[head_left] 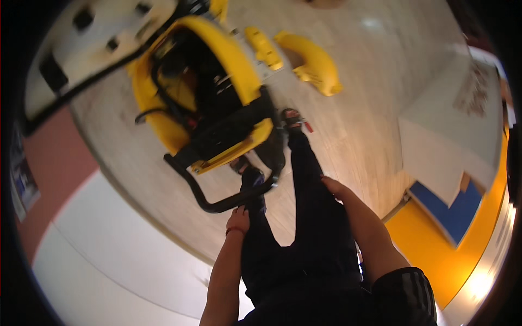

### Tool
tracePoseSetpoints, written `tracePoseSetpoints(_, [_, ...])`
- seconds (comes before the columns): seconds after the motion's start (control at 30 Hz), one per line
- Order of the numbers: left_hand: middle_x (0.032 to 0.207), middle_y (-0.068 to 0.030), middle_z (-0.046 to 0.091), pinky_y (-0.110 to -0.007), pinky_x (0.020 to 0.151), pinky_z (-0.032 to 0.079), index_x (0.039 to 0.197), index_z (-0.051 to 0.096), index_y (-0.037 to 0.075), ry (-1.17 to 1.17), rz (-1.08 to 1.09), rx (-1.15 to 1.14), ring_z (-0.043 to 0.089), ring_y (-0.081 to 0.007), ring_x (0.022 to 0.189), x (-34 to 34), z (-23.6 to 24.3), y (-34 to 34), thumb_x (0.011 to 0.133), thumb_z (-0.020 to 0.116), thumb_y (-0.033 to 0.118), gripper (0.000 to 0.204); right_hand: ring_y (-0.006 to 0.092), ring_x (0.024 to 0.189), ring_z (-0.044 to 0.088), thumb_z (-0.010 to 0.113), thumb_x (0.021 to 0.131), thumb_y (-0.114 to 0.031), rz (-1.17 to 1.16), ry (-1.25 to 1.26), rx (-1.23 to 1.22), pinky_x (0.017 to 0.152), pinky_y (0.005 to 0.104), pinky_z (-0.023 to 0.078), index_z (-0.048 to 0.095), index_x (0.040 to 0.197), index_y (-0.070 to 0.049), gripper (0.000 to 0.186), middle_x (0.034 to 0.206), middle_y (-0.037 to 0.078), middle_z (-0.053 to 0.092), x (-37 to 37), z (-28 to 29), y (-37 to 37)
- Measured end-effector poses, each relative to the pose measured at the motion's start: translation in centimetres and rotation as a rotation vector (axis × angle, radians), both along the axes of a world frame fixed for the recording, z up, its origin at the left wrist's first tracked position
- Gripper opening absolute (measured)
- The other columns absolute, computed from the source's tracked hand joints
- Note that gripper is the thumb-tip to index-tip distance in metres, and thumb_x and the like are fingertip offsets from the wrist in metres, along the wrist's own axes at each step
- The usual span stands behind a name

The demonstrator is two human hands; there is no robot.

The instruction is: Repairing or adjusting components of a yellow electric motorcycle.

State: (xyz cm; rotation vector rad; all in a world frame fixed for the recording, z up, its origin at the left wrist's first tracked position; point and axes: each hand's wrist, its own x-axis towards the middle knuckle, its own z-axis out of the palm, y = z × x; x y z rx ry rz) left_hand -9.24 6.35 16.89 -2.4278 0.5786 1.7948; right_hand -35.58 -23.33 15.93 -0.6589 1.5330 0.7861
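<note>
My left hand (238, 220) rests on my left leg, just below the curved black bar (217, 205) of a yellow and black machine. Its fingers lie along the dark trousers, and it holds nothing that I can see. On the outer side of my right leg lies my right hand (333, 188), fingers stretched out and partly hidden. The machine (239, 60) stands in front of me to the left, its yellow shell open over dark inner parts and cables. My feet are beside it, the left one partly behind the bar.
Loose on the floor beyond the machine lie a curved yellow panel (321, 65) and a smaller yellow part (262, 48). A white box (451, 125) stands at the right, near a blue panel (446, 212). A pale board with dark openings (98, 49) is at the upper left.
</note>
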Motion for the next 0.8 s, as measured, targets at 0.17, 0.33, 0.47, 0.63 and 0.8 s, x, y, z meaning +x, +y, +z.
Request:
tracePoseSetpoints(0.17, [0.128,-0.0215,0.046,-0.038,0.097,0.037,0.134,0.035,0.006,0.419,-0.041,0.018,0.044,-0.0324,0.119,2.8,0.5,5.6,0.091,0.037,0.030,0.049,0.0380,0.128,0.029,0.050,0.087,-0.038,-0.040,-0.087,0.203,0.091,0.0666,0.030,0.022,0.141,-0.022,0.063,0.144,0.012,0.025,-4.1,7.9,4.6])
tracePoseSetpoints(0.33, [0.082,-0.0123,0.058,-0.038,0.049,0.050,0.095,0.057,0.005,0.425,-0.152,0.319,0.060,-0.0247,0.069,6.3,3.9,9.1,0.089,0.039,0.024,0.027,0.0366,0.102,0.056,0.042,0.084,-0.039,0.331,-0.086,-0.299,0.089,0.0442,0.042,0.060,0.104,0.001,0.049,0.104,0.021,0.061,-5.0,11.1,8.8])
tracePoseSetpoints(0.47, [0.099,-0.0065,0.053,-0.046,0.064,0.051,0.107,0.047,0.011,0.320,-0.107,0.476,0.059,-0.0269,0.080,9.3,7.8,8.3,0.090,0.038,0.025,0.024,0.0374,0.113,0.048,0.042,0.083,-0.043,0.399,-0.150,-0.437,0.098,0.0448,0.035,0.057,0.111,0.002,0.055,0.117,0.022,0.054,-5.3,11.8,13.9])
tracePoseSetpoints(0.63, [0.109,-0.0083,0.054,-0.045,0.065,0.053,0.113,0.047,0.013,0.150,-0.075,0.374,0.060,-0.0280,0.084,9.4,11.5,2.8,0.091,0.036,0.025,0.028,0.0338,0.129,0.022,0.046,0.076,-0.045,0.678,-0.251,-0.472,0.106,0.0423,0.017,0.029,0.124,0.007,0.073,0.134,0.026,0.026,-6.5,5.1,17.6])
tracePoseSetpoints(0.8, [0.111,-0.0112,0.053,-0.045,0.064,0.052,0.115,0.046,0.012,0.135,-0.103,0.209,0.060,-0.0300,0.085,5.4,13.9,-5.4,0.090,0.038,0.028,0.032,0.0374,0.129,0.026,0.049,0.073,-0.040,0.564,-0.199,-0.524,0.106,0.0408,0.023,0.026,0.132,0.009,0.080,0.139,0.026,0.026,-11.8,5.3,15.8])
